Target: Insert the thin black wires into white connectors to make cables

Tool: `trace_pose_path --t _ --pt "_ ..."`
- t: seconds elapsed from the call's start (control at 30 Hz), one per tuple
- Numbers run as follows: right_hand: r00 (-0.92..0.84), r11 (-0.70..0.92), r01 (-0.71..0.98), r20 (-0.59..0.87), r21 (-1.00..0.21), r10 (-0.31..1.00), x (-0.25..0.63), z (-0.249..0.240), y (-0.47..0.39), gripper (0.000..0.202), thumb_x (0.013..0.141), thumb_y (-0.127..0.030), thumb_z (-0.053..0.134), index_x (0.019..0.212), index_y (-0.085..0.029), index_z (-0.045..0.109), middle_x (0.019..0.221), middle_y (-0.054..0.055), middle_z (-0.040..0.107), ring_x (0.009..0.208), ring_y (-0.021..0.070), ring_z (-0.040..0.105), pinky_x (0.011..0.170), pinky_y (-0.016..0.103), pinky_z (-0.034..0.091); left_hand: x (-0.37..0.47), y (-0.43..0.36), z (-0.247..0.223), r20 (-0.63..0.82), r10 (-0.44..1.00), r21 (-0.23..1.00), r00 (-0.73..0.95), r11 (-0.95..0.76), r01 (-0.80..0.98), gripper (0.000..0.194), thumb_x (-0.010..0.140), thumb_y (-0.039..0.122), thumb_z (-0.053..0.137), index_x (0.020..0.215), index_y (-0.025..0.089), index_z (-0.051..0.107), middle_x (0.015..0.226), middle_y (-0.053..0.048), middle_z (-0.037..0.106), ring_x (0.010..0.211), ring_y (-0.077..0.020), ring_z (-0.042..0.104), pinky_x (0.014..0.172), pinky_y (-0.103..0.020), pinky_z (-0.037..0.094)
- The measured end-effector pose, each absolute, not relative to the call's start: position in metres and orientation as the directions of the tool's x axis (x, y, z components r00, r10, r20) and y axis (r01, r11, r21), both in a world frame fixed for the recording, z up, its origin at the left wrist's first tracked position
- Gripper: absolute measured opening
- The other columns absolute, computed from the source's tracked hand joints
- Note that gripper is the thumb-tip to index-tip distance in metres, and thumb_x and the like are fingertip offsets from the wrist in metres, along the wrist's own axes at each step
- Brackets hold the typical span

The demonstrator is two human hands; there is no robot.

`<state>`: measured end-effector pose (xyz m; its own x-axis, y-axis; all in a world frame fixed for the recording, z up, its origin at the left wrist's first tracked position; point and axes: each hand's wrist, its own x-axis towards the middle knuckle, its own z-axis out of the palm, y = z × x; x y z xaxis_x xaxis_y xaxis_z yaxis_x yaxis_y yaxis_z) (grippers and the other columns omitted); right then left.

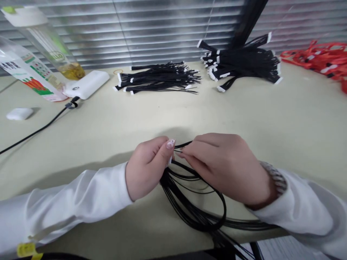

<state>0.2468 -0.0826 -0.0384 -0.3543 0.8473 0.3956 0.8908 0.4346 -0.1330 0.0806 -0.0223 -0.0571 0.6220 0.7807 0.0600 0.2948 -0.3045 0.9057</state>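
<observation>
My left hand (148,168) is closed, thumb on top, round black wires; a bit of white, perhaps a connector, shows under the thumb. Close beside it, my right hand (229,164) pinches thin black wires at its fingertips, and a short stretch of wire runs between the two hands. Below them a bundle of black wires (187,213) loops over the table and trails to the right and over the front edge. The fingers hide the wire ends, so how they join the white piece cannot be seen.
Black cables with white connectors lie in a left pile (159,77) and a right pile (244,63) along the back. Red wires (320,59) are at far right. A bottle (58,50), carton (35,77), power bank (90,85) and white case (19,113) stand left.
</observation>
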Motion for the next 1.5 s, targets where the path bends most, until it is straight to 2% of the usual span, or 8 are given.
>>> trace_pose_path --t 0.2,0.5,0.67,0.73,0.87,1.03,1.23,1.5 --pt "-0.528 0.546 0.833 0.432 0.092 0.732 0.248 -0.036 -0.079 0.027 0.081 -0.007 0.042 0.059 -0.017 0.054 0.055 0.0 0.052 0.051 0.0114 0.043 0.049 0.028 0.025 0.083 -0.022 -0.054 0.043 0.759 0.88 0.65 -0.337 0.336 0.036 0.089 0.034 0.036 0.057 0.018 0.04 0.052 0.004 0.039 0.051 -0.0086 0.035 0.048 -0.022 0.032" --pt "-0.532 0.562 0.826 0.409 0.057 0.741 0.251 -0.044 -0.074 0.026 0.083 -0.008 0.04 0.063 -0.017 0.054 0.058 0.0 0.053 0.053 0.0109 0.045 0.052 0.026 0.028 0.086 -0.021 -0.052 0.033 0.744 0.861 0.667 -0.36 0.359 0.035 0.087 0.033 0.037 0.056 0.018 0.04 0.052 0.004 0.039 0.05 -0.0089 0.037 0.049 -0.022 0.033" --pt "-0.449 0.516 0.85 0.37 -0.103 0.813 0.26 -0.036 -0.075 0.009 0.084 -0.022 0.052 0.086 -0.014 0.056 0.081 0.004 0.057 0.073 0.015 0.052 0.062 0.026 0.038 0.085 -0.019 -0.057 0.043 0.799 0.912 0.6 -0.276 0.303 0.039 0.089 0.039 0.038 0.057 0.018 0.041 0.051 0.004 0.038 0.048 -0.0082 0.035 0.046 -0.021 0.032" --pt "-0.405 0.495 0.851 0.381 -0.176 0.831 0.265 -0.025 -0.079 0.028 0.076 -0.033 0.064 0.094 -0.014 0.052 0.092 0.007 0.055 0.082 0.0167 0.052 0.068 0.026 0.041 0.084 -0.019 -0.061 0.026 0.848 0.942 0.529 -0.199 0.272 0.041 0.089 0.043 0.038 0.058 0.018 0.042 0.05 0.004 0.037 0.045 -0.0078 0.034 0.043 -0.021 0.031" --pt "-0.283 0.421 0.853 0.406 -0.307 0.869 0.266 -0.004 -0.093 0.026 0.078 -0.034 0.063 0.066 -0.018 0.047 0.063 -0.003 0.048 0.055 0.0067 0.043 0.055 0.021 0.035 0.085 -0.016 -0.068 0.002 0.922 0.979 0.387 -0.08 0.185 0.042 0.087 0.051 0.039 0.063 0.018 0.048 0.048 0.004 0.04 0.041 -0.0082 0.038 0.039 -0.022 0.031" --pt "-0.346 0.274 0.781 -0.024 -0.561 0.938 0.25 -0.014 -0.1 0.038 0.088 -0.03 0.044 0.053 -0.016 0.04 0.047 -0.006 0.038 0.045 0.0048 0.029 0.045 0.022 0.022 0.087 -0.015 -0.067 0.041 0.937 0.978 0.348 -0.109 0.176 0.04 0.087 0.05 0.041 0.064 0.018 0.05 0.048 0.003 0.042 0.04 -0.0082 0.039 0.039 -0.021 0.032" --pt "-0.346 0.274 0.722 0.012 -0.635 0.938 0.238 -0.035 -0.091 0.024 0.088 -0.022 0.041 0.073 -0.017 0.058 0.058 -0.004 0.052 0.054 0.0062 0.038 0.056 0.023 0.029 0.086 -0.016 -0.063 0.09 0.928 0.957 0.362 -0.182 0.228 0.041 0.089 0.046 0.04 0.063 0.017 0.051 0.049 0.003 0.044 0.042 -0.0076 0.04 0.04 -0.02 0.033" --pt "-0.296 0.194 0.696 -0.03 -0.692 0.955 0.236 -0.036 -0.088 0.026 0.087 -0.026 0.043 0.066 -0.017 0.055 0.052 -0.005 0.046 0.049 0.0054 0.034 0.051 0.021 0.027 0.087 -0.016 -0.062 0.086 0.926 0.943 0.368 -0.194 0.269 0.04 0.089 0.042 0.04 0.061 0.016 0.051 0.05 0.002 0.045 0.043 -0.0078 0.041 0.04 -0.019 0.034"
